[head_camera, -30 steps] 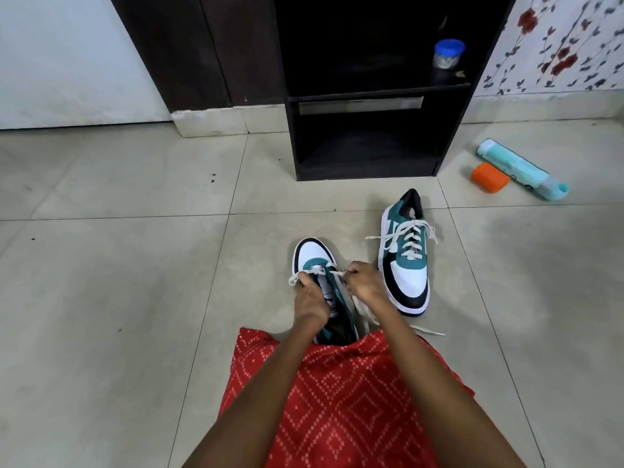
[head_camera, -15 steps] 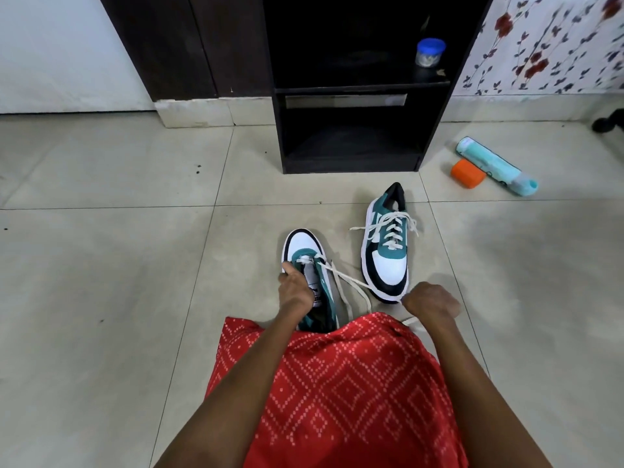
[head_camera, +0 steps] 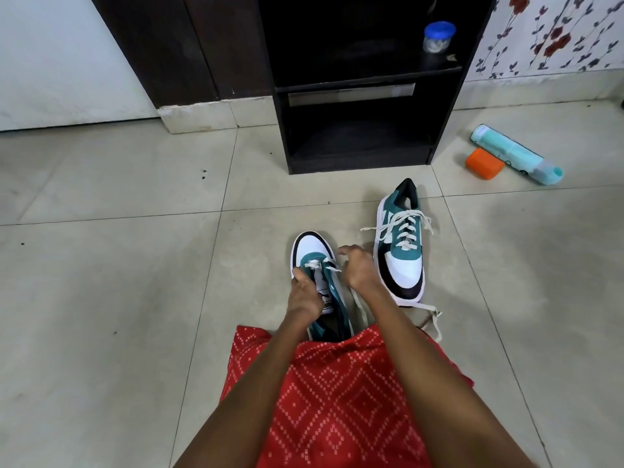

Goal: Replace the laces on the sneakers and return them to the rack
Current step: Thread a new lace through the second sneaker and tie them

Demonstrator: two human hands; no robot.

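Note:
A teal, white and black sneaker (head_camera: 312,246) lies on the floor tiles just in front of my lap, toe pointing away. My left hand (head_camera: 304,295) grips it over the tongue and left side. A white lace (head_camera: 315,265) crosses only its lowest eyelets, and the loose part (head_camera: 434,319) trails on the floor to the right. My right hand (head_camera: 358,268) hovers at the shoe's right edge with curled fingers; whether it pinches the lace is hidden. The second sneaker (head_camera: 403,268), fully laced in white, lies to the right, toe toward me.
A dark wooden rack (head_camera: 358,163) stands open ahead, with a blue-lidded jar (head_camera: 438,37) on its upper shelf. To its right on the floor lie an orange cap (head_camera: 483,163) and a pale teal bottle (head_camera: 513,153). Red patterned cloth (head_camera: 337,400) covers my lap.
My right hand, which had pulled the lace out to the right half a second ago, has come back to the sneaker's right side. The left hand keeps its hold.

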